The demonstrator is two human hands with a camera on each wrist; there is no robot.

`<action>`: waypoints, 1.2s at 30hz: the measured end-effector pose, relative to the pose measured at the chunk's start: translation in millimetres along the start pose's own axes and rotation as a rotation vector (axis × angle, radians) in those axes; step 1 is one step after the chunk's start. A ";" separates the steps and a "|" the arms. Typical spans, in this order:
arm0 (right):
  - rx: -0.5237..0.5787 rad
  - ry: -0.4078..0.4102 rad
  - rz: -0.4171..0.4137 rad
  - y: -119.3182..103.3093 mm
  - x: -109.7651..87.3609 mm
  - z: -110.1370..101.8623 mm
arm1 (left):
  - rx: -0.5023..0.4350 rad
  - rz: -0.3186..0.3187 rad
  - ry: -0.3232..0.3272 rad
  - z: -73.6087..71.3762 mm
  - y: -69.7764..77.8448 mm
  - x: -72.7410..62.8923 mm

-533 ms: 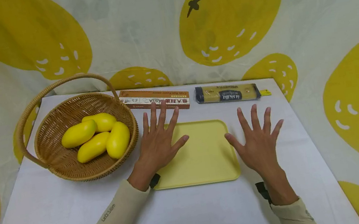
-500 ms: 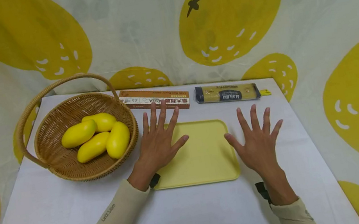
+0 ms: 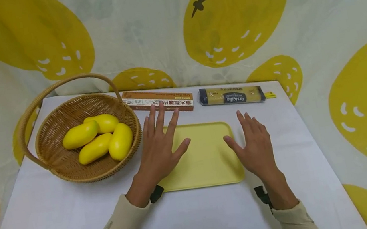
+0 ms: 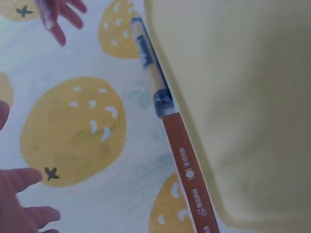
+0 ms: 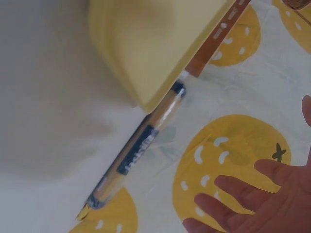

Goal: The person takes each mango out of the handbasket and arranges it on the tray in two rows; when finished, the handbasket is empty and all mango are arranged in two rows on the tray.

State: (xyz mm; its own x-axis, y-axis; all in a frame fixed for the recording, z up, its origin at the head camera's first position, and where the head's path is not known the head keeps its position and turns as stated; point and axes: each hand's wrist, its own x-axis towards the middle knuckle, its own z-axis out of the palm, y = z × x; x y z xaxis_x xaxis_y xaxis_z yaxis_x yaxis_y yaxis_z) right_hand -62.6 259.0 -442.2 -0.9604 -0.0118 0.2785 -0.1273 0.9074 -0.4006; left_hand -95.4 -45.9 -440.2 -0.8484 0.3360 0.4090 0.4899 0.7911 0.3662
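L grip (image 3: 160, 153) apart, over L side of yellow tray (image 3: 208, 155); R grip (image 3: 257, 152) apart, nr its R edge

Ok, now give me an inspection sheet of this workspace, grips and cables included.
Surface: white-covered table.
Job's things: yellow tray, lying flat.
Clutter: wicker basket with four yellow fruits, left of the tray; brown-and-white box and spaghetti pack beyond it.
Grips: left grip over the tray's left side, right grip by its right edge; neither holds anything.
Cables: nothing seen.
Surroundings: fruit-print cloth behind the table.
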 end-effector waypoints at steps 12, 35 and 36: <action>0.238 -0.038 -0.117 -40.8 3.4 13.9 | -0.219 -0.058 0.594 -45.4 11.0 -36.5; 0.422 0.057 -0.414 -105.7 24.7 25.7 | -0.080 -0.553 1.164 -78.2 -39.1 -109.8; 0.425 0.059 -0.421 -107.7 25.0 26.4 | -0.081 -0.569 1.158 -77.5 -39.9 -111.7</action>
State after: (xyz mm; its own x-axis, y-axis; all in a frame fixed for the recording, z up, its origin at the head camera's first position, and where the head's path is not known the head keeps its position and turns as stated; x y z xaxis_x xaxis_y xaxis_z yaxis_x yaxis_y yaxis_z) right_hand -79.4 149.8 -415.1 -0.7920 -0.2997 0.5319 -0.5936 0.5818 -0.5560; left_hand -4.6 -154.6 -435.8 -0.2939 -0.7041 0.6465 0.1648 0.6289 0.7598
